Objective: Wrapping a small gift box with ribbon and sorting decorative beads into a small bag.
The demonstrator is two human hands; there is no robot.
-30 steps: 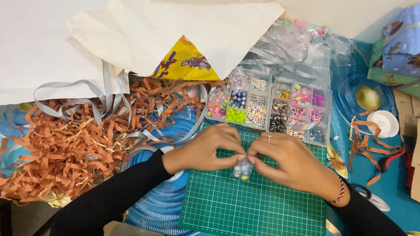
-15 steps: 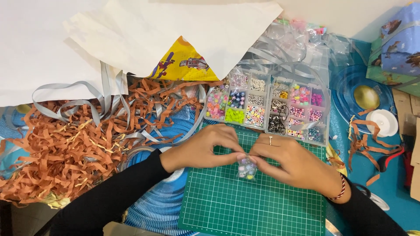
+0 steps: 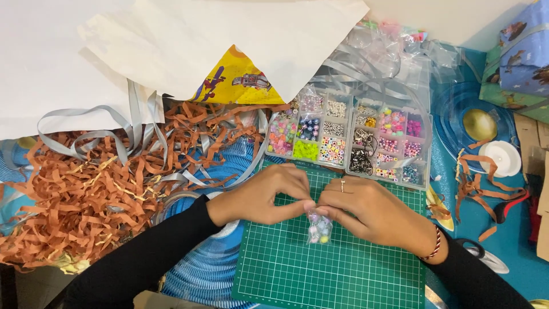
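A small clear bag of beads point(image 3: 319, 228) is pinched at its top by 2 hands, left hand point(image 3: 264, 194) and right hand point(image 3: 372, 212) (fingers closed), so it hangs upright. It is held above the green cutting mat point(image 3: 331, 269), near the bead organiser point(image 3: 349, 137).

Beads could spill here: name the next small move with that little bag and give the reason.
Probably lower the small clear bag of beads toward the green cutting mat: the left hand and right hand pinch only its top, and it hangs free.
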